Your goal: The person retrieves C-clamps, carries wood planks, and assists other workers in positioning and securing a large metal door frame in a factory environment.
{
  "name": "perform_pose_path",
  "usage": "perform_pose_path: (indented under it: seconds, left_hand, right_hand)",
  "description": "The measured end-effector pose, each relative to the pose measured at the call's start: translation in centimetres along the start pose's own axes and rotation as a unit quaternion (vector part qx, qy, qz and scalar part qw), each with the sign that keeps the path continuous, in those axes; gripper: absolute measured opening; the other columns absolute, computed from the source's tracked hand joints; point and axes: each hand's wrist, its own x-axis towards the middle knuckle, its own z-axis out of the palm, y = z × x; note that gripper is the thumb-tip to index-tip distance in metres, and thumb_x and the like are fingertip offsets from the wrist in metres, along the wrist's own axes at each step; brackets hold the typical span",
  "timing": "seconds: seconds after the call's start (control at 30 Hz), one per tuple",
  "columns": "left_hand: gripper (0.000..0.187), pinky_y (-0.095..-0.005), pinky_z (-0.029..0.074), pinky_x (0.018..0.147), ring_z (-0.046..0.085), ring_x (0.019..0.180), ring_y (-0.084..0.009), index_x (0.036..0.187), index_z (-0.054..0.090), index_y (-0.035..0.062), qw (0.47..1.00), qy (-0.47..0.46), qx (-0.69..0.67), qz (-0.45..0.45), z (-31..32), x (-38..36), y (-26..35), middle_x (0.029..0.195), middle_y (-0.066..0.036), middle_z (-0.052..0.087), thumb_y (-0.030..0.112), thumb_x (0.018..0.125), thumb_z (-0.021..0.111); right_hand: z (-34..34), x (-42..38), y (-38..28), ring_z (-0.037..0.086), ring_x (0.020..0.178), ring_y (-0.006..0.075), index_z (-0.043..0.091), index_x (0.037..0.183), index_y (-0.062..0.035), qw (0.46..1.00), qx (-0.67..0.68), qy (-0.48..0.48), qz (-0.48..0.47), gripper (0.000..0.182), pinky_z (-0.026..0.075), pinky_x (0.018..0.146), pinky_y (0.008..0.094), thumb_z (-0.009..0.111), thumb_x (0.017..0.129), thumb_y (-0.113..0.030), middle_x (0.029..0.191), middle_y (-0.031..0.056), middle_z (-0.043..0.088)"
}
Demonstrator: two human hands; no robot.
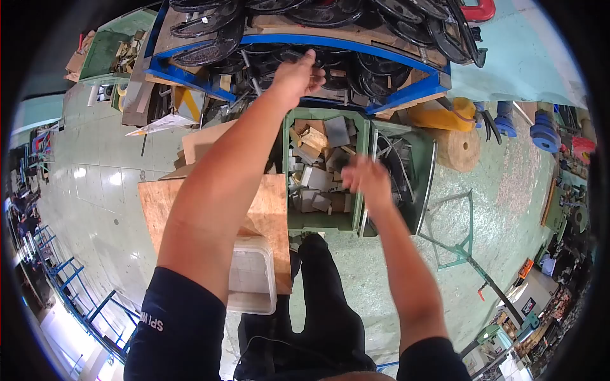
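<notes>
Reaching left hand (298, 79): fingers loosely curled at the black C-clamps (384, 79); grip unclear.
Right hand (370, 181): blurred above the green bin (360, 159)'s rim; grip unclear.
Blue rack (416, 95): edges frame the C-clamps.
Floor (101, 159): open left of the plywood board (162, 203).

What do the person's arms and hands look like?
Dark short sleeves end near the elbows. The left sleeve has white letters; the right sleeve shows none. The left hand has no glove. The right hand looks bare too, but it's blurry.
</notes>
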Motion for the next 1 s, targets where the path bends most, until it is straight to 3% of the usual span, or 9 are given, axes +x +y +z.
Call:
perform_pose_path:
  seconds: [0.23, 0.37, 0.47, 0.57, 0.63, 0.83, 0.9, 0.93, 1.0]
  left_hand:
    - [0.032, -0.0324, 0.053, 0.075, 0.064, 0.083, -0.0180, 0.107, 0.051, 0.0045, 0.999, -0.027, 0.015, 0.041, -1.2, 1.4, 1.8, 0.094, -0.007, 0.065, 0.034, 0.096, 0.052]
    - [0.025, -0.0299, 0.053, 0.069, 0.064, 0.082, -0.0178, 0.100, 0.055, 0.0046, 0.995, 0.032, 0.034, 0.088, 0.0, 2.9, 1.4, 0.096, -0.007, 0.063, 0.029, 0.096, 0.052]
    - [0.023, -0.0282, 0.052, 0.066, 0.063, 0.073, -0.0163, 0.087, 0.057, 0.0045, 0.988, 0.036, 0.081, 0.130, 0.3, 3.9, 1.9, 0.080, -0.006, 0.061, 0.027, 0.095, 0.055]
    - [0.021, -0.0363, 0.048, 0.051, 0.058, 0.060, -0.0226, 0.089, 0.058, 0.0044, 0.980, 0.080, 0.124, 0.130, 1.1, 6.5, 2.4, 0.073, -0.011, 0.060, 0.019, 0.096, 0.045]
    - [0.026, -0.0324, 0.041, 0.044, 0.055, 0.053, -0.0207, 0.075, 0.055, 0.0024, 0.978, 0.063, 0.081, 0.181, 1.1, 8.2, 1.4, 0.062, -0.012, 0.056, 0.015, 0.096, 0.044]
    - [0.026, -0.0309, 0.044, 0.047, 0.058, 0.055, -0.0195, 0.072, 0.055, 0.0020, 0.979, 0.069, 0.085, 0.172, -0.6, 7.5, 1.1, 0.064, -0.011, 0.058, 0.016, 0.093, 0.050]
    - [0.027, -0.0318, 0.047, 0.052, 0.061, 0.059, -0.0190, 0.073, 0.056, 0.0017, 0.988, 0.024, 0.054, 0.143, -2.0, 7.4, 0.5, 0.067, -0.011, 0.061, 0.020, 0.091, 0.054]
    - [0.030, -0.0326, 0.049, 0.058, 0.063, 0.063, -0.0219, 0.078, 0.059, -0.0016, 0.981, 0.089, 0.158, 0.072, -1.0, 3.1, 2.3, 0.071, -0.013, 0.062, 0.027, 0.088, 0.057]
    - [0.029, -0.0278, 0.047, 0.059, 0.060, 0.063, -0.0167, 0.077, 0.057, 0.0020, 0.971, 0.062, 0.188, 0.135, -3.2, 0.7, 0.2, 0.069, -0.008, 0.059, 0.028, 0.090, 0.058]
  right_hand:
    - [0.5, 15.5, -10.4, 0.056, 0.052, 0.0155, 0.055, 0.100, -0.0019, 0.990, 0.107, 0.093, -0.003, 0.047, 0.040, 0.045, 0.0254, 0.035, 0.099, -0.045, 0.070, 0.0094, 0.062]
    - [0.4, 17.5, -12.8, 0.049, 0.045, 0.0152, 0.055, 0.092, -0.0025, 0.990, 0.045, 0.126, 0.038, 0.044, 0.034, 0.039, 0.0257, 0.039, 0.099, -0.043, 0.064, 0.0087, 0.059]
    - [-3.8, 21.9, -13.0, 0.042, 0.043, 0.0119, 0.045, 0.086, -0.0150, 0.986, 0.087, 0.135, -0.046, 0.017, 0.026, 0.034, 0.0243, 0.042, 0.099, -0.025, 0.063, 0.0036, 0.051]
    - [-2.8, 21.4, -15.3, 0.040, 0.043, 0.0112, 0.047, 0.092, -0.0086, 0.974, 0.078, 0.207, -0.045, 0.009, 0.028, 0.035, 0.0236, 0.039, 0.095, -0.012, 0.061, 0.0044, 0.050]
    - [-2.8, 21.3, -14.9, 0.042, 0.043, 0.0117, 0.047, 0.093, -0.0048, 0.976, 0.055, 0.199, -0.066, 0.013, 0.030, 0.036, 0.0230, 0.036, 0.094, -0.011, 0.060, 0.0045, 0.050]
    - [0.5, 15.1, -10.6, 0.044, 0.045, 0.0116, 0.053, 0.092, -0.0051, 0.990, 0.022, 0.114, -0.075, 0.044, 0.032, 0.040, 0.0242, 0.045, 0.096, -0.048, 0.061, 0.0046, 0.054]
    - [1.1, 13.0, -6.6, 0.044, 0.045, 0.0113, 0.056, 0.082, -0.0072, 0.993, 0.017, 0.094, -0.065, 0.050, 0.032, 0.041, 0.0251, 0.040, 0.096, -0.052, 0.058, 0.0032, 0.053]
    - [1.1, 12.0, -4.4, 0.044, 0.044, 0.0113, 0.055, 0.075, -0.0082, 0.995, 0.003, 0.096, -0.027, 0.054, 0.032, 0.041, 0.0256, 0.037, 0.095, -0.054, 0.055, 0.0026, 0.051]
    - [1.0, 9.3, 0.8, 0.043, 0.043, 0.0114, 0.051, 0.064, -0.0099, 0.995, -0.050, 0.077, 0.045, 0.061, 0.032, 0.041, 0.0269, 0.032, 0.095, -0.059, 0.050, 0.0013, 0.047]
